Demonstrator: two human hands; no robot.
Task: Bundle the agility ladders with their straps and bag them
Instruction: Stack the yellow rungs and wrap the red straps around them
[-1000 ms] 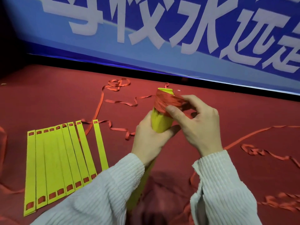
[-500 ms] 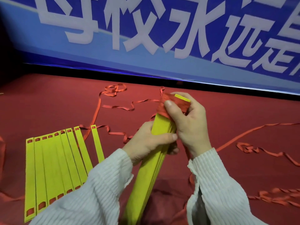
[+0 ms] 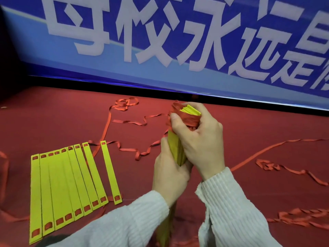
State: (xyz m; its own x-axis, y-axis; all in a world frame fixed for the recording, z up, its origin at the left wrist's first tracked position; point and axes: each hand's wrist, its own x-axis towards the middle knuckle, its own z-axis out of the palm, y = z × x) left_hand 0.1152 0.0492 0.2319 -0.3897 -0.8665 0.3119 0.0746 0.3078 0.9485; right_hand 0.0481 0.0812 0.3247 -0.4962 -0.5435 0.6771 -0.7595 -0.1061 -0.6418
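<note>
A stack of yellow ladder rungs [image 3: 175,148] stands nearly upright at centre, its top end [image 3: 190,110] wound with red strap [image 3: 188,119]. My left hand [image 3: 169,172] grips the stack around its middle. My right hand [image 3: 199,138] curls over the wrapped top, thumb and fingers pressing on the red strap. The stack's lower part is hidden behind my sleeves. A second ladder [image 3: 67,186] lies flat on the red carpet at left, its several yellow rungs fanned side by side with red strap showing in their end slots.
Loose red strap [image 3: 128,122] trails across the red carpet [image 3: 267,125] behind the hands, and more strap lies to the right [image 3: 288,170] and lower right [image 3: 302,216]. A blue banner with white characters [image 3: 160,41] rises behind the carpet's far edge.
The upright stack has turned so its top end faces me more. My right hand has shifted its grip over the wrapped strap at the top. My left hand still holds the middle.
</note>
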